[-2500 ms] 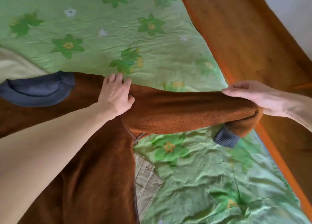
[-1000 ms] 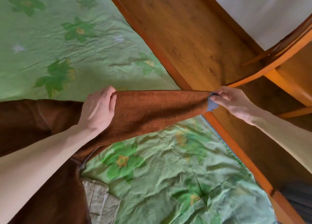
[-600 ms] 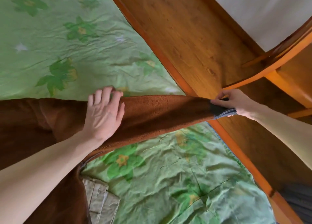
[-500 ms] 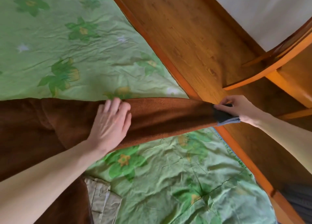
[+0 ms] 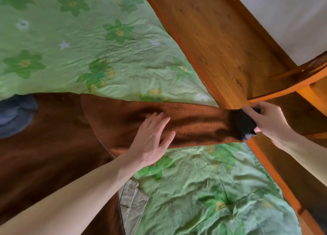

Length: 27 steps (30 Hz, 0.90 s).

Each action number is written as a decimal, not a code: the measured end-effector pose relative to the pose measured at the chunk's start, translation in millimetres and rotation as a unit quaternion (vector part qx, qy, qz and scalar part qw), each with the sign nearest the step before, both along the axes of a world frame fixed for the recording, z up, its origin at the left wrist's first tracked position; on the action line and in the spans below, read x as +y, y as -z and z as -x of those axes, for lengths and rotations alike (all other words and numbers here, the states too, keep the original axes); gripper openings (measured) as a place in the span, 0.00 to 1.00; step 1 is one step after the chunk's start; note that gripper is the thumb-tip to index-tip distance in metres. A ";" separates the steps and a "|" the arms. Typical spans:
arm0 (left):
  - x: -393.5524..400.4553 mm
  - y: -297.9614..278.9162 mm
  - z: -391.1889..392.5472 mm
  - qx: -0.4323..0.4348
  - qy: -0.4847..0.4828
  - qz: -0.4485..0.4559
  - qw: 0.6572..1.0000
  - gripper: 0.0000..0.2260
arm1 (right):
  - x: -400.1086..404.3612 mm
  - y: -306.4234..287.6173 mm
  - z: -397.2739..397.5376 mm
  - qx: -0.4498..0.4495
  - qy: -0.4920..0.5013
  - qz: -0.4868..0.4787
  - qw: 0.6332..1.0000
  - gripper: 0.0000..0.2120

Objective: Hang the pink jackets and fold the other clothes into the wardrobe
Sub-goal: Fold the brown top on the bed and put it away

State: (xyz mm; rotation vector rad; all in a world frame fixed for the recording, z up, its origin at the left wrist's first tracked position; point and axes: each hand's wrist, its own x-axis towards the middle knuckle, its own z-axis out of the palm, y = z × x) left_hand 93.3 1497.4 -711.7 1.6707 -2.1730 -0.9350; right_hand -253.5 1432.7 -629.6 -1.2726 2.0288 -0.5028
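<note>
We are at the folding part of the task, not the hanging: the garment under our hands is a fuzzy brown fleece sweater with a blue-grey ribbed collar, not a pink jacket, so it belongs among the clothes to be folded. It lies spread on the green flower-printed bed sheet, its body at the left of the view and its one long brown sleeve stretched straight out to the right, reaching the orange-brown wooden bed frame. We judge the step in hand to be smoothing and straightening this sleeve before it is folded in.

Our left hand lies flat on the middle of the sleeve, fingers straight and slightly spread, palm pressing the fleece down; it grips nothing. Our right hand is at the sleeve's end, fingers curled, pinching the dark ribbed cuff between thumb and fingertips and keeping the sleeve taut over the frame's edge.

The next move, as we judge it, calls for carrying the cuff back across the sweater's body while the left hand holds the fold line near the shoulder seam, so the sleeve lies flat without bunching. A beige cotton garment peeks out from under the sweater's hem; the fold should not catch it. No wardrobe shows in this view.
</note>
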 end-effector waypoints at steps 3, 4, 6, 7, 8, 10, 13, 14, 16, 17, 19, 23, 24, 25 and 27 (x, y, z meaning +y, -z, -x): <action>9.9 -29.4 7.8 0.211 -0.099 -0.048 0.971 0.25 | 10.4 -29.3 -64.4 -0.040 -0.062 0.022 0.997 0.10; 13.6 -41.9 11.9 0.288 -0.138 -0.105 0.942 0.26 | 15.3 -35.6 -88.9 -0.058 -0.091 0.021 0.994 0.09; 18.5 -65.3 17.0 0.434 -0.216 -0.197 0.852 0.26 | 26.6 -43.8 -139.4 -0.111 -0.134 0.031 0.984 0.09; 19.7 -73.1 16.9 0.486 -0.243 -0.218 0.811 0.25 | 33.2 -46.2 -163.7 -0.142 -0.143 0.037 0.979 0.09; 21.4 -81.1 14.2 0.523 -0.261 -0.223 0.780 0.24 | 39.9 -47.9 -186.5 -0.168 -0.151 0.037 0.973 0.10; 26.2 -92.2 -3.4 0.559 -0.301 -0.216 0.742 0.24 | 51.5 -48.0 -226.9 -0.214 -0.171 0.018 0.962 0.12; 40.1 -91.4 -51.1 0.546 -0.343 -0.191 0.740 0.08 | 58.1 -48.0 -270.6 -0.348 -0.149 -0.106 0.920 0.18; 46.1 -89.1 -69.1 0.530 -0.363 -0.190 0.743 0.06 | 57.8 -49.1 -281.4 -0.392 -0.135 -0.155 0.897 0.21; 58.6 -84.2 -102.6 0.502 -0.397 -0.195 0.743 0.06 | 58.0 -45.1 -297.3 -0.392 -0.147 -0.171 0.892 0.24; 63.9 -82.8 -117.5 0.498 -0.409 -0.198 0.739 0.06 | 57.6 -40.3 -303.4 -0.362 -0.156 -0.131 0.910 0.23; 74.5 -83.8 -146.7 0.492 -0.432 -0.201 0.728 0.06 | 53.1 -26.5 -312.2 -0.298 -0.156 -0.011 0.942 0.17; 98.8 -91.0 -210.0 0.462 -0.469 -0.151 0.737 0.08 | 31.4 7.8 -322.0 -0.144 -0.249 0.116 0.951 0.10; 105.2 -94.4 -226.2 0.460 -0.471 -0.134 0.740 0.09 | 26.1 16.1 -323.4 -0.093 -0.277 0.129 0.947 0.11; 111.6 -99.0 -242.1 0.460 -0.480 -0.117 0.738 0.10 | 21.5 23.7 -325.8 -0.046 -0.303 0.138 0.942 0.13; 125.8 -107.2 -274.4 0.460 -0.513 -0.086 0.720 0.12 | 15.8 34.8 -334.6 0.026 -0.348 0.141 0.927 0.16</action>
